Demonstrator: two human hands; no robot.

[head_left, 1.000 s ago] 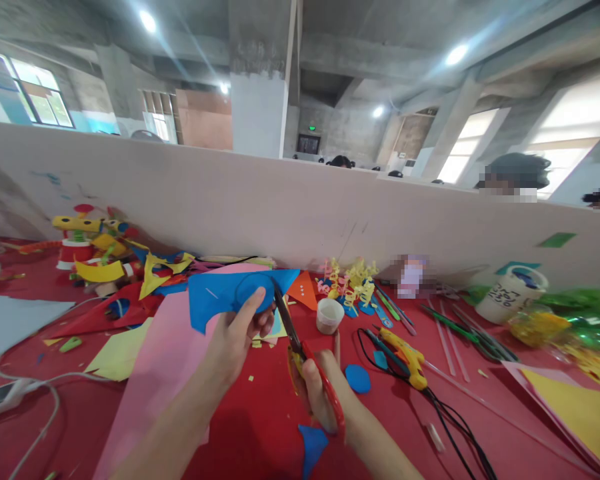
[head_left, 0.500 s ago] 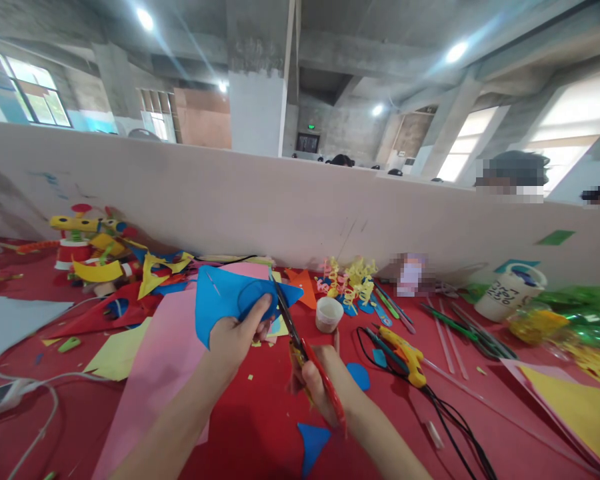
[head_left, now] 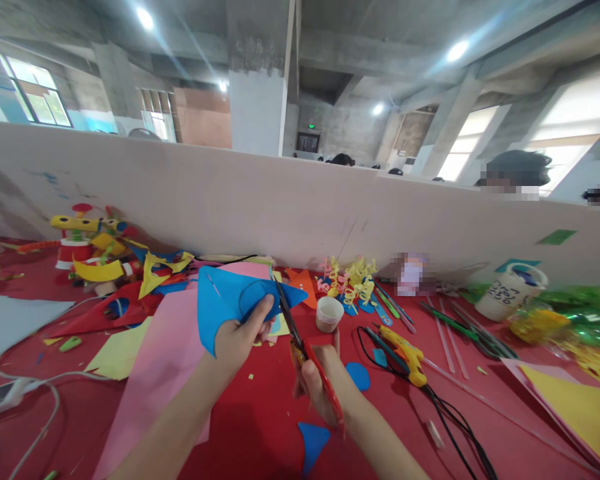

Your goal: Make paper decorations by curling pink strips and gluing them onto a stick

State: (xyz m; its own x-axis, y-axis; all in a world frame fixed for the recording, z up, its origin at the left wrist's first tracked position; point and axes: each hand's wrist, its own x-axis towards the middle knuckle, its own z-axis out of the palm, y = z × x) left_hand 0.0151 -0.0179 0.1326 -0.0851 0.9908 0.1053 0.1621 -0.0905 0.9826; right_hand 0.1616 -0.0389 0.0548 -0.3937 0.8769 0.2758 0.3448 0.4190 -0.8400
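Observation:
My left hand pinches a piece of blue craft foam sheet, thumb on top, beside a circle outlined on it. In my right hand is a pair of scissors with red handles, fingers wrapped round the grips. The dark blades cross the sheet's right part, at the edge of the outlined circle. A blue foam disc lies on the table right of my right hand. Below that hand rests a blue offcut. A small white cup stands just beyond the scissors.
A yellow glue gun with a black cord lies at right. Pink sheet spreads under my left arm. Foam toys and scraps crowd the back left. A white partition closes off the red table's far side; a lettered white container stands at right.
The blue sheet has shifted very slightly right and tilted a little in my left hand. The scissor blades remain at its right part, with only a small change in angle.

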